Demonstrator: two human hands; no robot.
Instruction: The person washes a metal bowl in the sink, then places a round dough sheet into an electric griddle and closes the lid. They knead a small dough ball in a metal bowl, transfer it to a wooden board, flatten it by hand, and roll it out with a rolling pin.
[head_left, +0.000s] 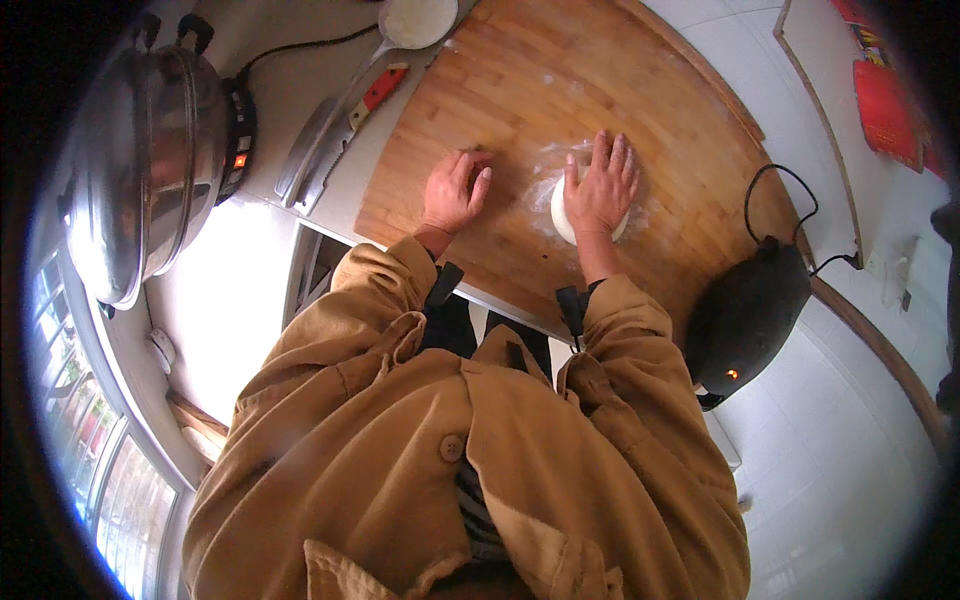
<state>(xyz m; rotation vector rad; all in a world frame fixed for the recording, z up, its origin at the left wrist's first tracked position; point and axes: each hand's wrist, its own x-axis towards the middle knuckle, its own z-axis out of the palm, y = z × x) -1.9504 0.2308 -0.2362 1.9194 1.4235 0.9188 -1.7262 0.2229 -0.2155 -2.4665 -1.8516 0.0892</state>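
A round of white dough (561, 214) lies on the large wooden board (495, 105), with loose flour (541, 187) scattered around it. My right hand (602, 187) rests flat on top of the dough, palm down, its fingers reaching past the far edge onto floured wood. Most of the dough is hidden beneath that hand. To the left, my left hand (455, 193) is at the board with its fingers loosely curled and thumb apart, holding nothing. It is away from the dough.
Left of the board lie a knife with a red and cream handle (379, 94) and a long-handled ladle (420, 22) containing white powder. A steel electric pot (150, 165) with a lit orange light stands further left. A black corded appliance (750, 315) sits at the board's right.
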